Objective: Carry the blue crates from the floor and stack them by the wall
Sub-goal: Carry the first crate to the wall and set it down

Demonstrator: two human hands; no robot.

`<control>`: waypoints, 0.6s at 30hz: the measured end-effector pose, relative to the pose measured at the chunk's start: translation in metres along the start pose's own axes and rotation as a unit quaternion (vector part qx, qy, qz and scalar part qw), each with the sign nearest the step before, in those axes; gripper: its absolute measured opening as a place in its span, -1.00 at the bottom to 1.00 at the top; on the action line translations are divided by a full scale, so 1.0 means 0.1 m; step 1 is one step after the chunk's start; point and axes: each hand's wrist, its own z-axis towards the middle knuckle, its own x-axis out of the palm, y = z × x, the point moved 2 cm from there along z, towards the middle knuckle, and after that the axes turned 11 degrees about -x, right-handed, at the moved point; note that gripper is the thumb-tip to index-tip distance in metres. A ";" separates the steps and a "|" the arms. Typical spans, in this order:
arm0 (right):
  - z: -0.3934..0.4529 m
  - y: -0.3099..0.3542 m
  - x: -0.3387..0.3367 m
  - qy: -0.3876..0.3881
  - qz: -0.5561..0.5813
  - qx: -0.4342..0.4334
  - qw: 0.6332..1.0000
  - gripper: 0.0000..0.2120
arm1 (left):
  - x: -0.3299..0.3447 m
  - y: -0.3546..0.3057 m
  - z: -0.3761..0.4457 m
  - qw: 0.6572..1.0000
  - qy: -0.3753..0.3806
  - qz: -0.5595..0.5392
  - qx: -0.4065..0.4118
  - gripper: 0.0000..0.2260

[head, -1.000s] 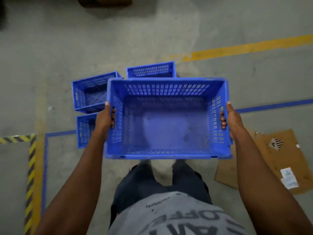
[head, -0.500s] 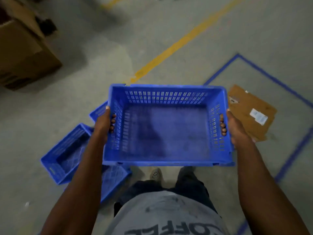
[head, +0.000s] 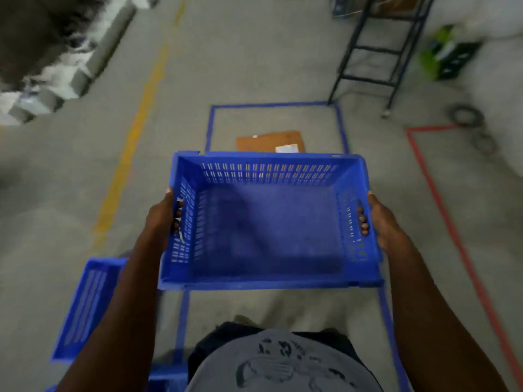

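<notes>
I hold an empty blue slotted crate point(head: 268, 224) level in front of my waist, well above the floor. My left hand point(head: 161, 219) grips its left side, fingers through the handle slot. My right hand point(head: 382, 222) grips the right side the same way. Another blue crate point(head: 85, 306) lies on the floor at my lower left, partly hidden by my left arm. A further bit of blue crate point(head: 167, 377) shows at the bottom edge.
A blue taped rectangle point(head: 210, 123) marks the floor ahead, with a flat cardboard sheet point(head: 268, 141) inside. A black metal rack point(head: 376, 49) stands at the far right. A yellow line point(head: 135, 128) runs on the left, a red line point(head: 441, 205) on the right.
I have turned right with the crate in both hands. The floor crates have slid to my lower left, and the taped rectangle and rack have come into view ahead.
</notes>
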 end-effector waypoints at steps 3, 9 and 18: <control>-0.15 -0.14 -1.03 -0.067 0.033 0.004 0.997 -0.53 | 1.01 -0.20 -0.20 0.997 0.068 0.046 0.014 -0.54; -0.51 -0.49 -3.05 -0.193 0.092 0.007 0.977 -0.55 | 3.22 -0.29 -0.87 0.975 0.181 0.121 0.037 -0.57; -1.34 -1.29 -5.37 -0.399 0.147 0.057 0.903 -0.52 | 6.09 0.14 -2.07 0.903 0.327 0.273 0.061 -0.58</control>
